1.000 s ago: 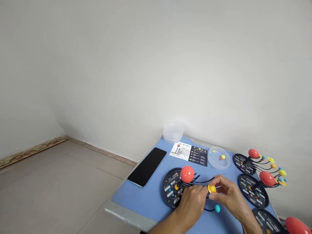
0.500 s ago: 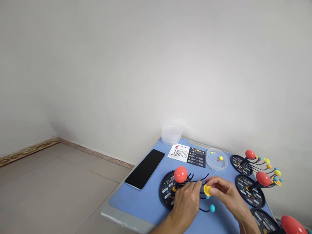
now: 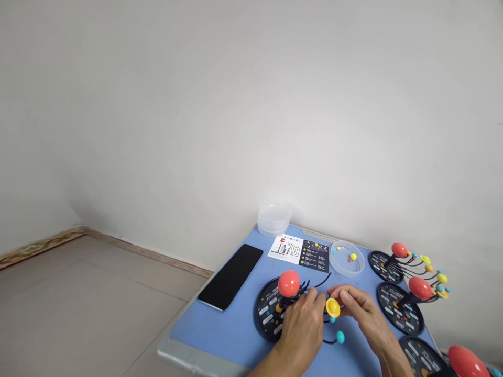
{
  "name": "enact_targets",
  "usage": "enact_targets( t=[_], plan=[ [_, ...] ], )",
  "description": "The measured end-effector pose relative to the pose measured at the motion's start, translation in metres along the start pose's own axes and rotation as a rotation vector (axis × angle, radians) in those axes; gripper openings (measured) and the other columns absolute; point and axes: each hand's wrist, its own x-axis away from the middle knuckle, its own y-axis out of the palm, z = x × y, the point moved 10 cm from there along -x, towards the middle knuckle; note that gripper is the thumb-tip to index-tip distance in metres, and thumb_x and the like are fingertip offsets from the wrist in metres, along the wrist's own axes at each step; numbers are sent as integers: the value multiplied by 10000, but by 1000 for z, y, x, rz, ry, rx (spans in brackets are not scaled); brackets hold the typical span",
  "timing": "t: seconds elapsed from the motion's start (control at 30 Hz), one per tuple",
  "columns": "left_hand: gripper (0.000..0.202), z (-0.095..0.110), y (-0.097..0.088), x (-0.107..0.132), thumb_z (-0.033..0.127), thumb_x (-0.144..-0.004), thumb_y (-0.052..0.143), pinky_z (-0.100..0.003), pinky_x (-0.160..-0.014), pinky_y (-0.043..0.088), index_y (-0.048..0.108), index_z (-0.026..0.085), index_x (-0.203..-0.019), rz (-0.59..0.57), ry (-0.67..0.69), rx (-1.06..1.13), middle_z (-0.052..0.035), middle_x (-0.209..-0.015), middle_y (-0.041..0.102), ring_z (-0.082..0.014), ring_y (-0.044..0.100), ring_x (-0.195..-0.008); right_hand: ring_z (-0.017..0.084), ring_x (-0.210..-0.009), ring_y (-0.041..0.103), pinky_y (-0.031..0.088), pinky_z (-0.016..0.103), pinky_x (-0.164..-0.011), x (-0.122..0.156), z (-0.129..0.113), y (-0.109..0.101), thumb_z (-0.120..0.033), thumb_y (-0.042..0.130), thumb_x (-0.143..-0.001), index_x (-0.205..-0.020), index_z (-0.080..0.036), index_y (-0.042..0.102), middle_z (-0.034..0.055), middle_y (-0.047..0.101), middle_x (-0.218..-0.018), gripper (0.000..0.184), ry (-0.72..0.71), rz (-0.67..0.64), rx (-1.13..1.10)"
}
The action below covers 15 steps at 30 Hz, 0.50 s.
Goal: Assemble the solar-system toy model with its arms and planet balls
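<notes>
A model solar system with a red ball (image 3: 288, 284) on a black post stands on a round black base (image 3: 267, 313). Thin curved black rods fan out from the post to the right. My left hand (image 3: 302, 327) is closed around some of these rods, which its fingers partly hide. At its fingertips, a yellow ringed planet (image 3: 332, 308) faces me. My right hand (image 3: 363, 317) pinches the planet's right edge, its fingers partly behind it. Below, a turquoise ball (image 3: 340, 337) caps one rod, and a smaller turquoise ball (image 3: 332, 319) shows just under the ring.
Right of my hands stand several similar models, one with a red ball (image 3: 420, 288). A clear dish (image 3: 348, 271) holds small coloured balls beside an instruction card (image 3: 314, 256). A black phone (image 3: 231, 276) lies at left on the blue table (image 3: 212, 330); clear containers (image 3: 274, 220) sit behind.
The yellow ringed planet has turned, so its rounded ball now faces me. My right thumb has moved up off its face to the right edge. The view has shifted slightly.
</notes>
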Motion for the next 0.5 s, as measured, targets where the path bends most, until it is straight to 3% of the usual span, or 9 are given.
enact_targets(
  t=[0.17, 0.37, 0.5],
  plan=[
    [313, 1, 5, -8, 0, -871, 451, -251, -650, 547, 666, 205, -969, -28, 3, -36, -47, -1006, 694, -201, 717, -817, 193, -814, 607, 519, 293, -705, -2, 1, 1, -538, 615, -822, -819, -175, 713, 75, 666, -972, 376, 8, 2, -21],
    [321, 0, 12, -14, -30, -833, 494, -245, -613, 546, 669, 204, -968, -12, 10, -57, -24, -889, 739, -213, 730, -765, 200, -813, 606, 519, 297, -680, -3, 3, -6, -573, 632, -786, -837, -174, 720, 91, 662, -1055, 412, 12, 54, 10],
    [331, -2, 8, -12, -43, -808, 506, -240, -557, 531, 672, 209, -944, 103, 28, -58, -14, -850, 746, -208, 732, -707, 188, -703, 591, 498, 309, -662, -4, 2, -23, -601, 631, -767, -802, -167, 683, 60, 667, -794, 439, 2, 196, 92]
  ],
)
